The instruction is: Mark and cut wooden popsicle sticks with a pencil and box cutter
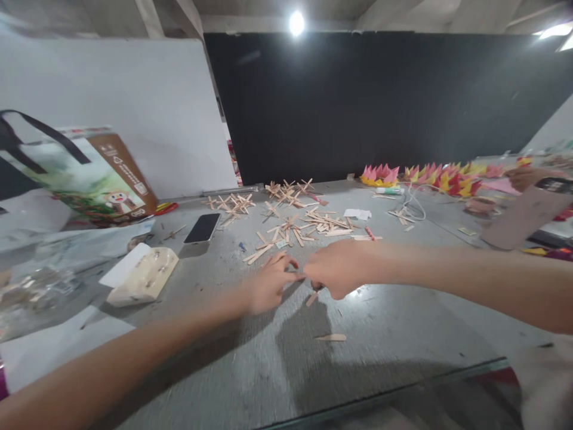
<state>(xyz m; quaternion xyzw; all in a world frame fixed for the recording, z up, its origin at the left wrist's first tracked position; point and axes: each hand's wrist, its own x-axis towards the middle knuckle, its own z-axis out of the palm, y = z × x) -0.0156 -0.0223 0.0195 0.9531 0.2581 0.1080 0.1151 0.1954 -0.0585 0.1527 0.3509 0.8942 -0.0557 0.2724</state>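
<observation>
My left hand (271, 283) is low over the grey table, thumb and forefinger apart and pointing at my right hand; nothing shows clearly between them. Closed into a fist, my right hand (338, 269) meets the left thumb tip. A short length of wooden craft stick (312, 298) pokes out beneath the right fist, whose fingers hide the rest. Nearer me lies a single loose stick (332, 338) with one tapered end. Just beyond both hands are a pile of loose craft sticks (329, 224) and several star shapes made of crossed sticks (289, 192).
A phone (203, 228) and a cream tissue pack (145, 278) lie left, before a printed bag (111, 179). Pink and yellow paper petals (379, 174) line the back right. A bottle (521, 212) stands at right, with another person's hand (530, 177) behind it. The table's edge (394, 391) is close.
</observation>
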